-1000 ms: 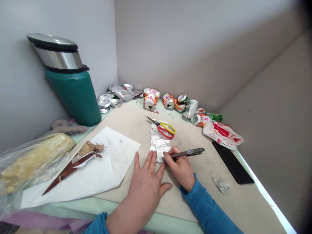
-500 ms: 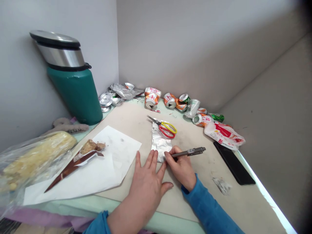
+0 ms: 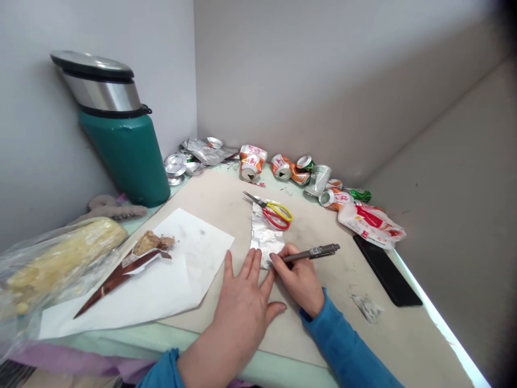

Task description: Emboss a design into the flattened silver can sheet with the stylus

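Note:
A strip of silvery aluminium sheet [image 3: 266, 237] lies on the beige board, with small dots or marks near its lower end. My left hand [image 3: 247, 302] rests flat with fingers spread, its fingertips on the strip's lower left edge. In my right hand [image 3: 301, 277] is a dark grey pen [image 3: 313, 252], gripped like a writing tool. Its tip is hidden behind the fingers, close to the strip's lower end. Scissors [image 3: 272, 210] with one yellow and one red handle lie across the strip's upper part, blades toward the upper left.
Crushed cans [image 3: 252, 161] line the back edge. A green bottle [image 3: 125, 145] stands at left, beside white paper [image 3: 181, 280] with food in a brown wrapper and a bagged yellow loaf [image 3: 68, 248]. At right lie a black phone [image 3: 388, 272], a plastic packet [image 3: 371, 222] and a crumpled scrap [image 3: 367, 307].
My right hand and the pen have shifted very slightly left over the strip's lower end. My left hand stays in place, and the scissors have not moved.

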Motion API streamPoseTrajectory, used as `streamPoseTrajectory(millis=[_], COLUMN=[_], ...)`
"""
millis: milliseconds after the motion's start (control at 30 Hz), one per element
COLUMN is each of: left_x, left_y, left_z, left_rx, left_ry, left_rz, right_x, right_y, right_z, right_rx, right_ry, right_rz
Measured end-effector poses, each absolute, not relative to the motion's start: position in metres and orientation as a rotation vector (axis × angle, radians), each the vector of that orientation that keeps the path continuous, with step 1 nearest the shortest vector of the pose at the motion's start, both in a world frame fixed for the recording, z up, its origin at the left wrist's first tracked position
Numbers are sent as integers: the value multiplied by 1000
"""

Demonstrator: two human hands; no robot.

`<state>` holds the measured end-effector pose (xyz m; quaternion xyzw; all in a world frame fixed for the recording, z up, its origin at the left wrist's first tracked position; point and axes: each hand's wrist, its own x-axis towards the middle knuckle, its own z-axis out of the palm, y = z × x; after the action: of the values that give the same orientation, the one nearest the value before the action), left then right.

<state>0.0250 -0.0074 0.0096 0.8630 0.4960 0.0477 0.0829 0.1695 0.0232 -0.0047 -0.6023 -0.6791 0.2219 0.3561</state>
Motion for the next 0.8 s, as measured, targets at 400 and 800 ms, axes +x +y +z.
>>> streamPoseTrajectory(millis=[400,800], left_x=[23,22], left_y=[-8,-10], left_z=[6,7], left_rx=[2600,2589], left_ry=[1470,1454], left_rz=[244,260], right_x=[170,169], right_y=[29,38], right_z=[-2,-7], right_rx=[-1416,-1504], right_ry=[-1341,-1569], right_rz=[643,666])
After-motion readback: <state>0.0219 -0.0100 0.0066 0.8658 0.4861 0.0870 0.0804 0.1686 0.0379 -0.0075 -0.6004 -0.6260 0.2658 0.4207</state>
